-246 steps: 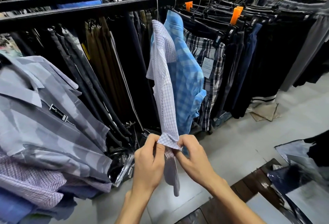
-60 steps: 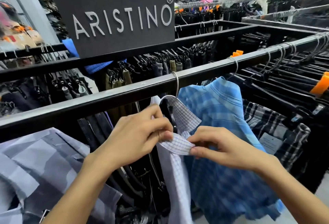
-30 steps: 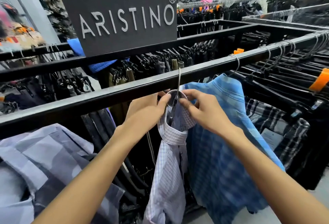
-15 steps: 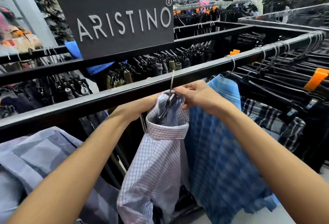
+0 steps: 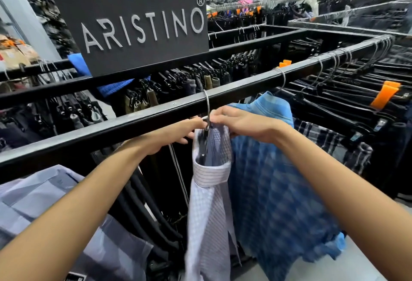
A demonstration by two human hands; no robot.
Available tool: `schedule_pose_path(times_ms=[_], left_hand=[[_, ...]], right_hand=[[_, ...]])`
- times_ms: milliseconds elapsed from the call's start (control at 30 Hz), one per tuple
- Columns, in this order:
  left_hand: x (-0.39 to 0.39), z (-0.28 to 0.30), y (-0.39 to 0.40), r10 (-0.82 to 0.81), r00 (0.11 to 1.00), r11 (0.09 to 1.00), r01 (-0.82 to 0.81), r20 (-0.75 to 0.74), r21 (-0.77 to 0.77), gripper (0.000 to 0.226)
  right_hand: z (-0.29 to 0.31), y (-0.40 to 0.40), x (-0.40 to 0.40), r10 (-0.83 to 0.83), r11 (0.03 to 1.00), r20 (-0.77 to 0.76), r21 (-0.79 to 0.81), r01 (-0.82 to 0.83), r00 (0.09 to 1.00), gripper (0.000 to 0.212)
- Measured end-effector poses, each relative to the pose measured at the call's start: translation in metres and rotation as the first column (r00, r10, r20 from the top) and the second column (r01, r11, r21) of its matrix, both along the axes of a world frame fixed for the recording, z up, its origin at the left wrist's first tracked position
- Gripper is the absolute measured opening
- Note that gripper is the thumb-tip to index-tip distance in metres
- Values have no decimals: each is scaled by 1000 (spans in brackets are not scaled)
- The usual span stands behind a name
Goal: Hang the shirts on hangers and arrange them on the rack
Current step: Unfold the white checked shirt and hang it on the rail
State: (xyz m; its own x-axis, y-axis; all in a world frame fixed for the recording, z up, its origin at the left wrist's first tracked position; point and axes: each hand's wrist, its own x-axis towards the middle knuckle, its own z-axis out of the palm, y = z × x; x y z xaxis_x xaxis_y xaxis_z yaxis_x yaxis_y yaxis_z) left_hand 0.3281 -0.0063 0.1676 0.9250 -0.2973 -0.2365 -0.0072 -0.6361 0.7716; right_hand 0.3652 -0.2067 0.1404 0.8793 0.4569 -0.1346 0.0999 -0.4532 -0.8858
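Observation:
A white fine-checked shirt [image 5: 209, 209] hangs from a hanger whose metal hook [image 5: 207, 104] is looped over the black rack bar [image 5: 133, 122]. My left hand [image 5: 178, 133] and my right hand [image 5: 247, 124] meet at the top of its collar, just under the bar, fingers pinching the collar fabric around the hanger neck. Right beside it hangs a blue plaid shirt [image 5: 278, 202] on its own hanger.
A grey patterned shirt [image 5: 44, 213] lies at lower left. Dark trousers [image 5: 156, 202] hang behind the bar, and black hangers with orange size tabs [image 5: 384, 96] fill the rack to the right. A black ARISTINO sign [image 5: 138, 28] stands above.
Both hands went from the shirt's sleeve cuff up to its collar. Over the last second they closed in tighter at the hanger neck, and the shirt swung slightly.

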Motion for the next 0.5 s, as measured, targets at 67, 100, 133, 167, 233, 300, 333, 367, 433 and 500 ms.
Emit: schedule_pose_path(times_ms=[67, 100, 133, 167, 233, 300, 333, 367, 433, 500], left_hand=[[-4, 5, -1, -20, 996, 1000, 20, 90, 6, 6], [-5, 6, -1, -18, 990, 1000, 20, 143, -10, 5], [-7, 7, -2, -1, 983, 999, 10, 184, -44, 7], [-7, 5, -2, 20, 980, 998, -7, 200, -66, 13], [-10, 1, -6, 48, 978, 997, -33, 202, -73, 18], [-11, -2, -12, 65, 952, 998, -61, 298, -24, 16], [-11, -2, -14, 79, 927, 996, -92, 366, 19, 15], [-12, -2, -15, 73, 901, 991, -113, 428, 70, 15], [-15, -1, -16, -13, 862, 977, -97, 506, 191, 13], [-21, 1, -15, -128, 842, 956, -37, 523, 293, 10]], right_hand=[[-3, -8, -3, 57, 997, 33, -60, -55, 998, 16], [-6, -9, -4, 58, 995, 67, -81, -52, 996, 16], [-9, -9, -4, 48, 996, 105, -78, -40, 993, 18], [-12, -8, -4, 37, 998, 151, -54, -29, 988, 19], [-15, -5, -2, 17, 1000, 268, -26, -11, 963, 24], [-17, -6, 0, 3, 999, 363, -52, 17, 932, 27], [-18, -7, 0, -4, 997, 390, -70, 33, 921, 28], [-21, -8, 1, -9, 996, 400, -74, 42, 916, 29], [-25, -10, 3, -7, 998, 397, -52, 30, 918, 29], [-27, -12, 4, -23, 998, 403, -38, 41, 915, 32]])
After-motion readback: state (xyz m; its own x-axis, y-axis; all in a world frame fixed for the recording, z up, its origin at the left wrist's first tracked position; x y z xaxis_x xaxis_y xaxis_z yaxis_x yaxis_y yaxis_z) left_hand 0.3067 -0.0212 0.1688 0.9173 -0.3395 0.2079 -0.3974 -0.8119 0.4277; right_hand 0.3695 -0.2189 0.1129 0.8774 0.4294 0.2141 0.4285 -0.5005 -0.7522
